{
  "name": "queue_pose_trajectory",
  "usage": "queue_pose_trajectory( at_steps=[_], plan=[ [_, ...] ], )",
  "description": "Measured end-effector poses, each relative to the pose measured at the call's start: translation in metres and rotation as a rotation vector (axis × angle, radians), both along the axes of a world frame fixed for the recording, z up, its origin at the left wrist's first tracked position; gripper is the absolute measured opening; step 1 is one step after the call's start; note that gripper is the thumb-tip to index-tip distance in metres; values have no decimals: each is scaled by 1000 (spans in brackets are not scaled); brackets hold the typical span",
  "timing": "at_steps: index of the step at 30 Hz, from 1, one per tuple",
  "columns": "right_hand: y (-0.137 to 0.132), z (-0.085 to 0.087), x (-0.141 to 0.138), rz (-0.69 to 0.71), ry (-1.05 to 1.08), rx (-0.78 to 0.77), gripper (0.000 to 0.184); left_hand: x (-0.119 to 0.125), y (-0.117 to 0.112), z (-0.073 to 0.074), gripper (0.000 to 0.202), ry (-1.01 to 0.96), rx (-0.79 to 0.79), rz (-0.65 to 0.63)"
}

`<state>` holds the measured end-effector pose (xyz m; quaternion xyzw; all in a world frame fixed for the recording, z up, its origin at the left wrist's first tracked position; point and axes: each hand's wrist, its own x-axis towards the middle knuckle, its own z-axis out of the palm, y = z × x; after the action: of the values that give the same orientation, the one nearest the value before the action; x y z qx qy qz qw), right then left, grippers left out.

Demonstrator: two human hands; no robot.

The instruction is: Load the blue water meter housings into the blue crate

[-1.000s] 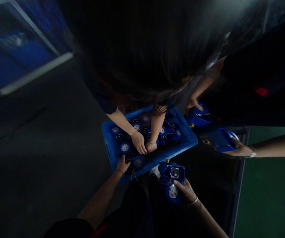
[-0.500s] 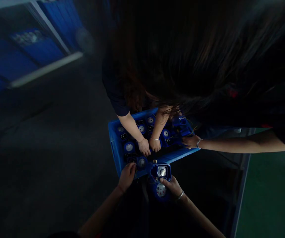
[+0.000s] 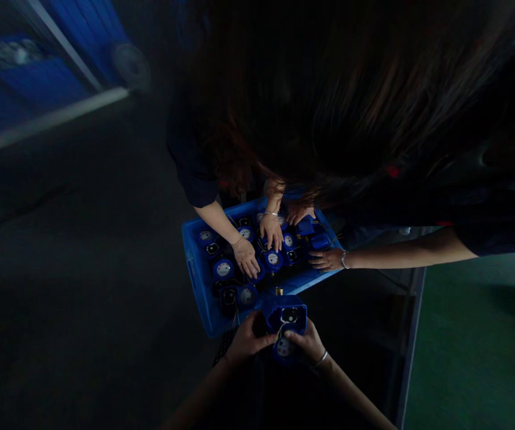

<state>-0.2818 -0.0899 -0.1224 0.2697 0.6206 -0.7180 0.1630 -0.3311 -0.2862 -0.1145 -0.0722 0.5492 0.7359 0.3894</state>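
Note:
In the head view a blue water meter (image 3: 282,313) with a round dial, a brass threaded end and an open square housing is held just in front of the crate. My right hand (image 3: 307,341) grips its right side, thumb lying beside the dial. On the opposite side, my left hand (image 3: 248,343) is closed on the meter, thumb near the thin yellowish wires that come out of the housing. Below the dial, the meter's lower part is lost in the dark.
A blue plastic crate (image 3: 195,286) holds several water meters with loose wires. Co-workers' hands reach in: one hand (image 3: 246,257) and another hand (image 3: 272,230) lie on meters, while a braceleted hand (image 3: 327,260) is at the right rim. Dark hair (image 3: 329,89) fills the top.
My left hand has moved from the crate's near edge onto the water meter in my right hand. The meter has tilted. The co-worker's two hands have spread apart over the crate.

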Motion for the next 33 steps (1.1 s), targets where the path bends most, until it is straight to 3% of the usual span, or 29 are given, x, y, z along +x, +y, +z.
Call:
queue_pose_trajectory(
  at_steps=[4, 8, 12, 15, 19, 22, 25, 28, 33],
  plan=[
    [16, -8, -19, 117, 153, 112, 82, -18, -3, -6, 76, -51, 151, 45],
    [36, -12, -58, 298, 294, 217, 90, -37, -1, -10, 74, 36, 129, 86],
    [55, -15, -102, 509, 425, 301, 86, -46, 12, -19, 73, 212, -15, 93],
    [66, -24, -121, 605, 498, 394, 68, -39, 24, -37, 70, 364, -181, 93],
    [74, -46, -124, 695, 504, 452, 53, -23, 36, -65, 67, 478, -280, 121],
    [79, -61, -122, 715, 472, 464, 52, -23, 42, -75, 68, 467, -292, 143],
    [82, -70, -123, 697, 426, 467, 54, -37, 41, -72, 65, 403, -275, 116],
    [82, -67, -126, 675, 370, 441, 58, -52, 39, -63, 65, 358, -293, 109],
    [83, -35, -132, 634, 297, 365, 60, -39, 40, -41, 66, 379, -341, 144]
  ],
)
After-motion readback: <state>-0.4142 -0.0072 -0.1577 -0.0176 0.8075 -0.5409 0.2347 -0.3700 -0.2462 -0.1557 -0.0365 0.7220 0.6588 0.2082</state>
